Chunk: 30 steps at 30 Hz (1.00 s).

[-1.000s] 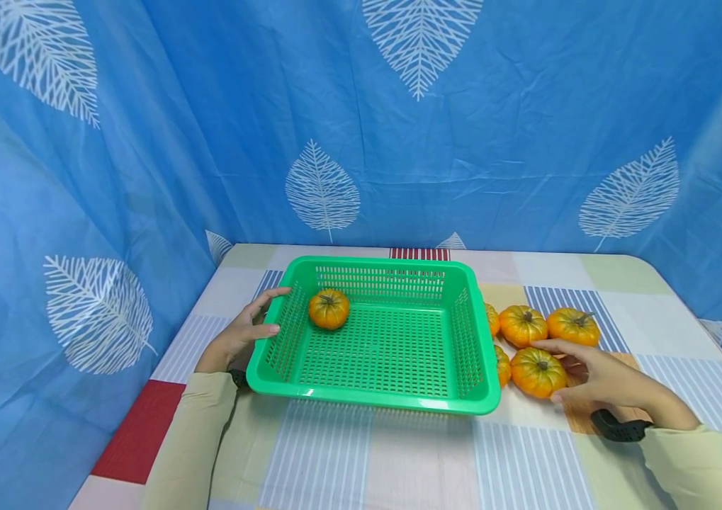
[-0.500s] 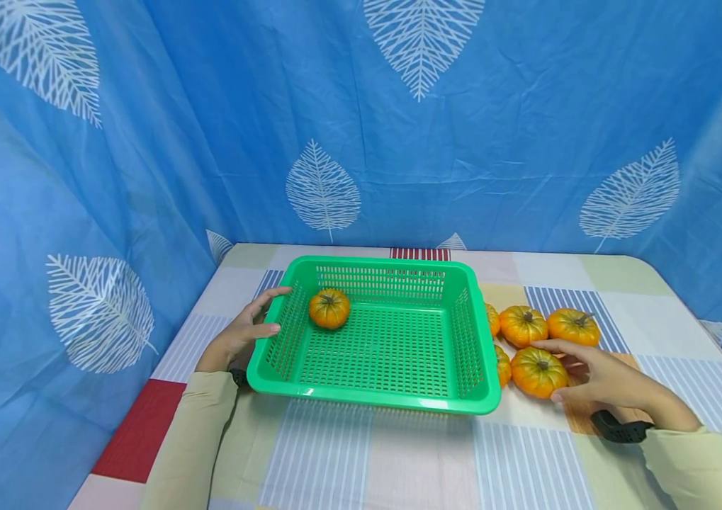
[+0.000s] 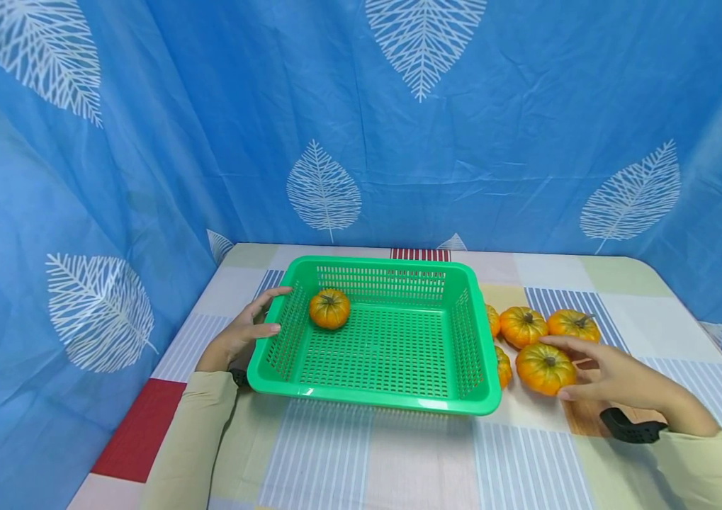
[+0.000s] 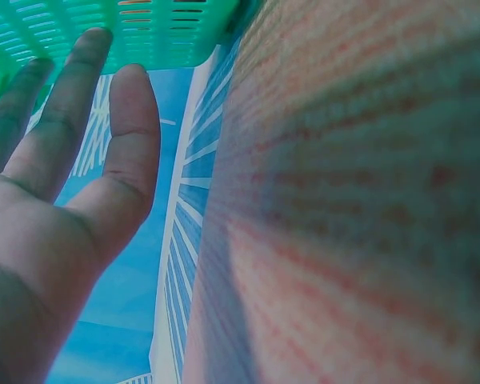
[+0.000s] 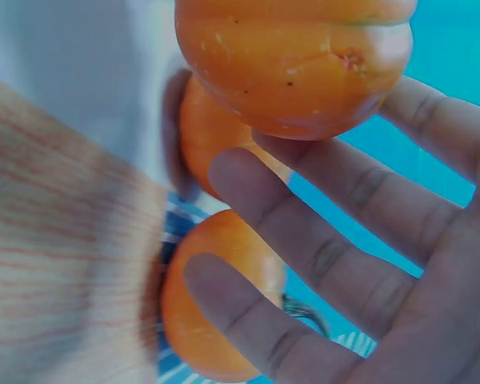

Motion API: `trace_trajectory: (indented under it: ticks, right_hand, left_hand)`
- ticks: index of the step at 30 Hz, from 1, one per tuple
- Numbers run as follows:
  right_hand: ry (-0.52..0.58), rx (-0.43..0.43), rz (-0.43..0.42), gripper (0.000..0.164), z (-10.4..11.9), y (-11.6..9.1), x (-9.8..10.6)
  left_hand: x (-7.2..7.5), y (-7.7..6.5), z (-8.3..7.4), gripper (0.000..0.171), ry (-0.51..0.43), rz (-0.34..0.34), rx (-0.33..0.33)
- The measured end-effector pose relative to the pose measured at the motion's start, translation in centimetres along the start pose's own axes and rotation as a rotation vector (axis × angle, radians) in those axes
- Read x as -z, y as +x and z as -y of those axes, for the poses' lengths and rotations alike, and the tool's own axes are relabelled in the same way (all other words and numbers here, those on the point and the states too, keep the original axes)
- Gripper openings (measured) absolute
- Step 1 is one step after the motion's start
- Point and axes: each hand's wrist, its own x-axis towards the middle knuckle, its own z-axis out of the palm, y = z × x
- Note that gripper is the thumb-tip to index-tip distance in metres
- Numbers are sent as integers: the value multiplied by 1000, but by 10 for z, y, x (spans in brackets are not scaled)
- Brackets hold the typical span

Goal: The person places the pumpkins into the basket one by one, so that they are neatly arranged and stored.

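Note:
My right hand (image 3: 618, 377) grips a small orange pumpkin (image 3: 544, 371) by its right side, between thumb and fingers. The right wrist view shows that pumpkin (image 5: 296, 68) raised off the cloth, its underside in sight. My left hand (image 3: 238, 338) rests with extended fingers against the left side of a green plastic basket (image 3: 373, 401). In the left wrist view, the fingertips (image 4: 92, 48) meet the perforated basket wall (image 4: 164, 48). Inside the basket, near its left end, sits another pumpkin (image 3: 329, 309).
Behind the held pumpkin stand two more pumpkins, one on the left (image 3: 523, 326) and one on the right (image 3: 574, 326). The basket's right rim partly hides two others, a rear pumpkin (image 3: 493, 320) and a front pumpkin (image 3: 503, 366). A patchwork cloth (image 3: 424, 453) covers the table; a blue curtain (image 3: 233, 106) hangs behind.
My right hand has lifted the pumpkin slightly off the cloth and shifted a little to the right with it. My left hand and the basket have stayed in place.

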Motion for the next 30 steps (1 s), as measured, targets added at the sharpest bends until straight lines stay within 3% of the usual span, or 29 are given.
trace_trajectory:
  ticks: [11,30]
  right_hand:
    - [-28,104,-75,82,17,-1,12]
    - [-99,92,-42,82,62,20,33]
  left_hand:
    - [0,0,1,58,5,-1,-6]
    - [0,-1,-1,58,7,-4,-1]
